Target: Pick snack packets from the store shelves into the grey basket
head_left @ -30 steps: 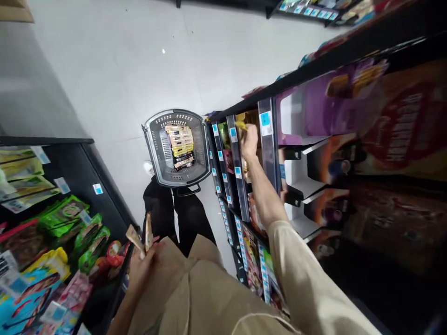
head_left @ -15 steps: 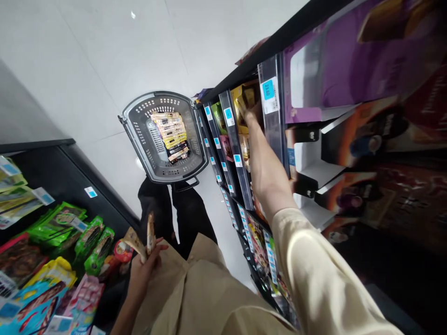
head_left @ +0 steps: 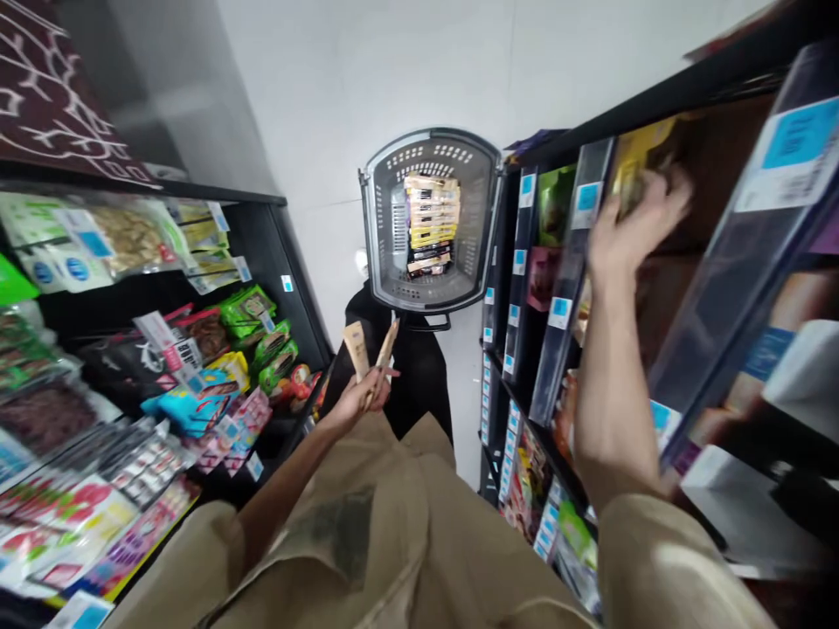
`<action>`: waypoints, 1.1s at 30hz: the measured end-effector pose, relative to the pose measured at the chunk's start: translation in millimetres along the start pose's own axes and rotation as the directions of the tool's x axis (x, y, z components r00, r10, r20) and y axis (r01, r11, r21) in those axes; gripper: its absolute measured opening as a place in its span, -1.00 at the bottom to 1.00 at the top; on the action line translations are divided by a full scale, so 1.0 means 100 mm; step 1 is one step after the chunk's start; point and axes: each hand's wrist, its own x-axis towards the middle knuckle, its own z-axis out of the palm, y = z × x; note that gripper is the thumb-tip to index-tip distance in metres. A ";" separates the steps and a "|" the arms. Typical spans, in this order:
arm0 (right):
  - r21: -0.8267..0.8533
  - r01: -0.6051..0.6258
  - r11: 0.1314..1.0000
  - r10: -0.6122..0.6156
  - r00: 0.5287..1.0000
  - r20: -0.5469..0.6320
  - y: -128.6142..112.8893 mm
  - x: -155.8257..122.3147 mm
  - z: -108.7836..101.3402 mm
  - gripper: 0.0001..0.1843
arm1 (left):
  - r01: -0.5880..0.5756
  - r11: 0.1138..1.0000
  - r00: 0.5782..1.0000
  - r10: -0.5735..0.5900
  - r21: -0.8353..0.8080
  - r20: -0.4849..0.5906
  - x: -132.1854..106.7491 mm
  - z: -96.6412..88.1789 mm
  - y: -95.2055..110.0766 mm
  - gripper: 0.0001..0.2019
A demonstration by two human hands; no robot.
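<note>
My left hand [head_left: 359, 397] is closed on two thin tan snack packets [head_left: 368, 348], held upright at waist height in the aisle. My right hand [head_left: 634, 229] reaches up into a shelf on the right, its fingers against yellow packets [head_left: 634, 155] standing there; it is blurred and I cannot tell whether it grips one. On the floor ahead, a grey shopping basket [head_left: 380, 210] holds a row of stacked snack packets [head_left: 429, 223].
Black shelving [head_left: 504, 288] with blue price tags lines the right side. The left shelves [head_left: 275, 236] carry green, blue and pink snack bags. My dark trouser legs stand just behind the basket on a pale tiled floor [head_left: 367, 79].
The view has swung left and tilted, so the basket sits more to the centre. My right hand has stayed in the shelf with the yellow packets. My left hand has lifted its packets slightly.
</note>
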 end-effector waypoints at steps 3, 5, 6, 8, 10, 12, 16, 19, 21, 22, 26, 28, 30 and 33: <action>0.344 0.004 0.939 -0.050 0.991 0.125 -0.62 -0.98 -0.33 -0.62 | -0.047 0.998 0.999 0.047 -0.048 0.005 0.04 0.11 0.09 -0.35; 0.573 -0.296 0.765 0.026 0.902 0.432 -1.12 -1.70 -0.53 -0.65 | -0.082 0.997 0.997 0.082 -0.002 0.007 0.01 0.18 0.11 -0.42; 0.611 -0.492 0.621 0.001 0.780 0.626 -1.35 -2.03 -0.62 -0.65 | -0.081 0.996 0.996 0.080 0.028 0.030 -0.02 0.22 0.12 -0.45; 0.525 -0.776 0.349 -0.031 0.550 0.834 -1.71 -2.55 -0.75 -0.66 | -0.038 0.997 0.995 0.031 0.068 0.098 -0.09 0.29 0.13 -0.48; 0.408 -0.905 0.116 0.009 0.412 0.911 -1.94 -2.85 -0.87 -0.64 | 0.017 0.996 0.989 -0.029 0.084 0.145 -0.20 0.37 0.16 -0.46; 0.403 -0.915 -0.028 0.080 0.400 0.913 -2.05 -2.95 -1.02 -0.63 | -0.019 0.993 0.991 0.003 0.119 0.133 -0.33 0.47 0.22 -0.46; 0.524 -0.830 -0.191 0.184 0.494 0.850 -2.11 -2.80 -1.41 -0.63 | -0.238 0.933 0.969 0.209 0.268 0.131 -0.66 0.70 0.38 -0.37; 0.588 -0.741 -0.324 0.219 0.546 0.809 -2.09 -2.66 -1.74 -0.66 | -0.338 0.887 0.941 0.309 0.315 0.140 -0.91 0.79 0.42 -0.36; 0.614 -0.700 -0.364 0.208 0.582 0.786 -2.07 -2.63 -1.93 -0.65 | -0.391 0.854 0.920 0.379 0.343 0.105 -1.03 0.79 0.40 -0.40; 0.628 -0.686 -0.366 0.196 0.603 0.773 -2.06 -2.64 -2.02 -0.63 | -0.405 0.846 0.912 0.399 0.346 0.091 -1.08 0.78 0.38 -0.40; 0.671 -0.674 -0.309 0.124 0.671 0.731 -2.07 -2.75 -2.32 -0.48 | -0.376 0.905 0.922 0.344 0.198 0.179 -1.24 0.74 0.31 -0.32; 0.702 -0.673 -0.233 0.125 0.695 0.708 -2.12 -2.79 -2.44 -0.43 | -0.361 0.926 0.915 0.329 0.112 0.232 -1.33 0.76 0.33 -0.29; 0.741 -0.655 -0.148 0.150 0.725 0.672 -2.18 -2.81 -2.55 -0.39 | -0.414 0.904 0.893 0.382 0.105 0.239 -1.43 0.81 0.38 -0.33; 0.786 -0.611 -0.090 0.141 0.774 0.618 -2.28 -2.78 -2.66 -0.35 | -0.561 0.803 0.822 0.510 0.202 0.253 -1.59 0.92 0.52 -0.42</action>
